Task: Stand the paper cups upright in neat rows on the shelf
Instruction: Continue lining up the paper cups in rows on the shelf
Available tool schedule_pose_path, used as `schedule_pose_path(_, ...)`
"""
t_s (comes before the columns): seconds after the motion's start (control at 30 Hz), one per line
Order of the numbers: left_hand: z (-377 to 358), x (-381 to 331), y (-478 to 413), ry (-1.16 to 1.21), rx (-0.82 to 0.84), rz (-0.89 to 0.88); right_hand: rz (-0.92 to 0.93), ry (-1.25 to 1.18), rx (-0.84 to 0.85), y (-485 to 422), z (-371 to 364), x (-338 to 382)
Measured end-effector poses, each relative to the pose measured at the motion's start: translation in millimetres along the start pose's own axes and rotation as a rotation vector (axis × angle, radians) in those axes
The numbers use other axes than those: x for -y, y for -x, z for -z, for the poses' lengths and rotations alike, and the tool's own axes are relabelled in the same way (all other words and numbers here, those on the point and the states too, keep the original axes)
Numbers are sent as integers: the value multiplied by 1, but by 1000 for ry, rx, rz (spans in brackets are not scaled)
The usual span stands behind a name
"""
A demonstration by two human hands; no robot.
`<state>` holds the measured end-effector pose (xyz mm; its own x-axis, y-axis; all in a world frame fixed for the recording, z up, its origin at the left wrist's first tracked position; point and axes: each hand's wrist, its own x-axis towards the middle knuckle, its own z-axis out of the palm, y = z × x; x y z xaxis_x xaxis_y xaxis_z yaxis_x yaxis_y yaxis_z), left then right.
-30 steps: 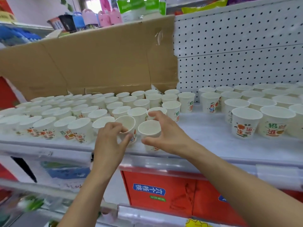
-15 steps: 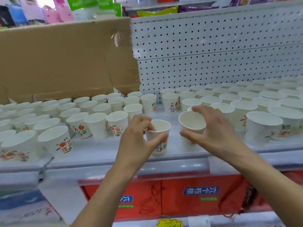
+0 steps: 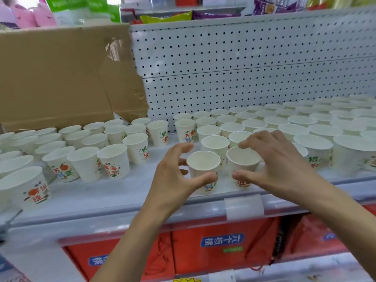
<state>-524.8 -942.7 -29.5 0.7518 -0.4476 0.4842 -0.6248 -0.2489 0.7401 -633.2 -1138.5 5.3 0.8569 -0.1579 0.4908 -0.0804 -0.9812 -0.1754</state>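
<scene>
L hand (image 3: 173,180) loosely grips left paper cup (image 3: 203,167), thumb on its front. R hand (image 3: 280,165) does same w/ right paper cup (image 3: 243,161). Both cups upright, side by side, centre frame, near shelf (image 3: 122,196) front edge.

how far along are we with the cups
Well along, I'd judge. Done: the right rows stand upright and tidy on the shelf; the left group is upright too, but looser. In hand: the left hand curls round the left cup and the right hand round the right cup, both upright at the front edge. Left: the bare gap mid-shelf, and straightening the left group.
</scene>
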Motion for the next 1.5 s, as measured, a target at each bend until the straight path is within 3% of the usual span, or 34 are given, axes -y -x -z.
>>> schedule_pose_path(0.17, -14, -8, 1, 34, 40, 35, 120, 7, 38, 0, 4, -14)
schedule_pose_path(0.4, -33, -14, 2, 61, 42, 37, 131, 70, 78, -2, 7, -29)
schedule_pose_path(0.7, -43, -15, 5, 55, -16, 53, 189, -21, 121, -10, 15, -42)
schedule_pose_path(0.93, -10, -12, 6, -70, -66, 76, 309, -229, 143, -55, 26, -34)
schedule_pose_path(1.13, 73, 15, -47, -424, -46, 31, 388, -225, 252, -140, 2, -1)
schedule_pose_path(1.3, 119, 44, -102, -723, 175, 127, 480, -32, 318, -207, -39, 49)
schedule_pose_path(1.5, 135, 79, -159, -808, 420, 150, 501, 251, 438, -264, -101, 87)
